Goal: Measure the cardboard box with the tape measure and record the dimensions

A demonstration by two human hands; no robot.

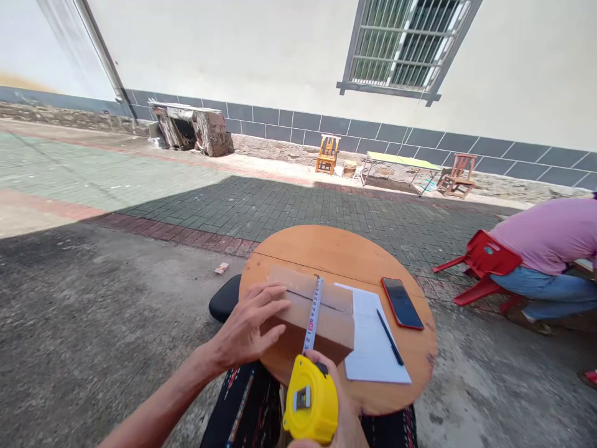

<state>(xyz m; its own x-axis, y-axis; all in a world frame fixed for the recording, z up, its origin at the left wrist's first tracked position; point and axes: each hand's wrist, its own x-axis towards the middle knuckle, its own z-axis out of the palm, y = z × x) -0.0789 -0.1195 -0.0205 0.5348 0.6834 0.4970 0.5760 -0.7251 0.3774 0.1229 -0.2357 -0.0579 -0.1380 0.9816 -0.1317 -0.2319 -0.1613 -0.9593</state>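
Observation:
A closed brown cardboard box (336, 326) lies on the round wooden table (321, 246). My left hand (249, 323) rests on the box's left side with its fingers stretched out and apart. In my right hand (345, 404) is a yellow tape measure (311, 404), held at the near side of the box. Its pulled-out metal blade (313, 314) runs across the top of the box, with the tip close to the far edge. Part of my right hand is hidden behind the tape measure's case.
Right of the box lie white paper (373, 358), a black pen (390, 337) and a red-edged phone (402, 303). A person in a pink shirt (550, 233) sits on a red plastic chair (494, 252) at the right. Chairs and a folding table (401, 160) stand along the wall.

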